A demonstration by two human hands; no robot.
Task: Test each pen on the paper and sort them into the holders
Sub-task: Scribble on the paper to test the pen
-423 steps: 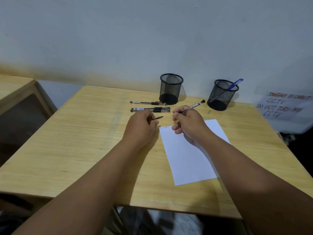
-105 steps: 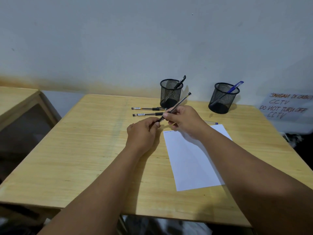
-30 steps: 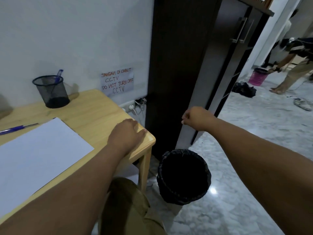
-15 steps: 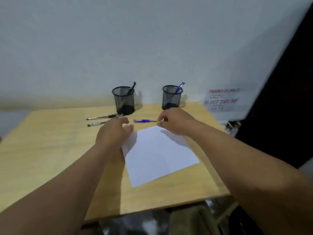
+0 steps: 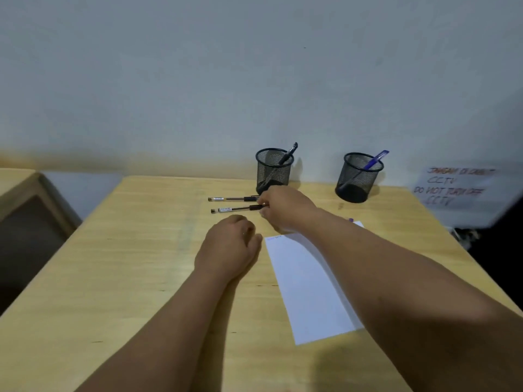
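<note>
1. I judge I'm at the pickup step: my right hand (image 5: 285,209) reaches across, fingers pinching the capped end of the nearer black pen (image 5: 235,209) lying on the wooden surface (image 5: 127,278); it doesn't look lifted yet.
2. My left hand (image 5: 229,247) rests curled and empty beside the paper (image 5: 308,287).
3. A second black pen (image 5: 232,198) lies just beyond.
4. Next: lift, uncap, scribble on the paper, then choose the left holder (image 5: 273,171) or the right holder (image 5: 358,176); each already has one pen.

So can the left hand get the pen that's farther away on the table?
Probably yes. The left hand rests curled just short of the farther pen, with only the nearer pen between; the right hand covers their caps.
</note>
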